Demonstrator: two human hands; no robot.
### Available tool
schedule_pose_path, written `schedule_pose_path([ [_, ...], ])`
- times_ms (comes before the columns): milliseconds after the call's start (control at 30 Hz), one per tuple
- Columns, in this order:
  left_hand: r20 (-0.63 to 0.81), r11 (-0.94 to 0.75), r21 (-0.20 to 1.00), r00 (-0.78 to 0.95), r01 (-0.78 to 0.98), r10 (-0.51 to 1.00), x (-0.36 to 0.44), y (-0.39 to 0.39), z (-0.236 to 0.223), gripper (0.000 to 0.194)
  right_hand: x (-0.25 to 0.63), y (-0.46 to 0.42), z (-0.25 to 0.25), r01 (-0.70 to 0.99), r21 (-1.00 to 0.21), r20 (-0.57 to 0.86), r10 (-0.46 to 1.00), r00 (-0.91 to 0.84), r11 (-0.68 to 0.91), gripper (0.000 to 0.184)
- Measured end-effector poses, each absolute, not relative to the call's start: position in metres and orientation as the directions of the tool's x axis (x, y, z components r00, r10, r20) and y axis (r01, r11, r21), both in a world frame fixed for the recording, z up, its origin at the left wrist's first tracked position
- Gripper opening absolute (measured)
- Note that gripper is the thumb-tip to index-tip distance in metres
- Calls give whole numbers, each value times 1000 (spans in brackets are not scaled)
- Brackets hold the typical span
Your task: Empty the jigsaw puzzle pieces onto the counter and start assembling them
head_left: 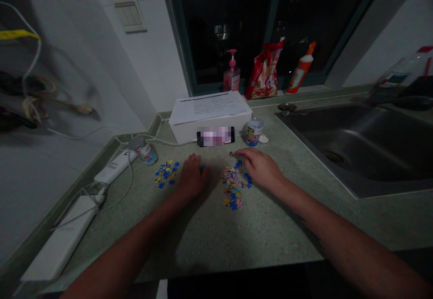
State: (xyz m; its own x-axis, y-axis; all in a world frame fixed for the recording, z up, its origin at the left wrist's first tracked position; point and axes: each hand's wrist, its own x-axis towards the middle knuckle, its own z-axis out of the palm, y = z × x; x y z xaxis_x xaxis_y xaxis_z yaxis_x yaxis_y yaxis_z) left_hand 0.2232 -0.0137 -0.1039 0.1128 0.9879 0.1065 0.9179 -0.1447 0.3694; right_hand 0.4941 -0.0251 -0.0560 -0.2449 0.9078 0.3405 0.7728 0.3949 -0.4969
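My left hand (192, 175) rests on the counter with its fingers stretched out. A small blue puzzle piece (203, 167) shows beside its thumb. To its left lies a loose group of blue and yellow puzzle pieces (166, 172). My right hand (262, 166) has thumb and index finger closed at the edge of a small dark-and-pink puzzle piece (231, 154); the exact grip is too small to make out. Under and beside that hand spreads a pile of pink, yellow and blue puzzle pieces (232, 176). Nearer to me, several colourful pieces (233, 199) lie close together.
A phone (215, 136) leans against a white box (211, 114). Beside it stands a clear can (253, 132) near a round lid (263, 139). Another can (144, 150) lies tilted by white power strips (64, 236) and cables. The sink (338, 141) is at right; bottles (232, 75) line the window sill.
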Motion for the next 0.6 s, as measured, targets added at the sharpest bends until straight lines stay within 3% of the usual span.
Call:
schedule_pose_path([
  [333, 203, -518, 338, 477, 786, 855, 294, -12, -106, 68, 501, -21, -49, 843, -446, 292, 939, -180, 300, 43],
  [600, 201, -616, 370, 588, 695, 784, 320, -3, -98, 62, 504, -19, -45, 867, -422, 259, 952, -164, 264, 43],
])
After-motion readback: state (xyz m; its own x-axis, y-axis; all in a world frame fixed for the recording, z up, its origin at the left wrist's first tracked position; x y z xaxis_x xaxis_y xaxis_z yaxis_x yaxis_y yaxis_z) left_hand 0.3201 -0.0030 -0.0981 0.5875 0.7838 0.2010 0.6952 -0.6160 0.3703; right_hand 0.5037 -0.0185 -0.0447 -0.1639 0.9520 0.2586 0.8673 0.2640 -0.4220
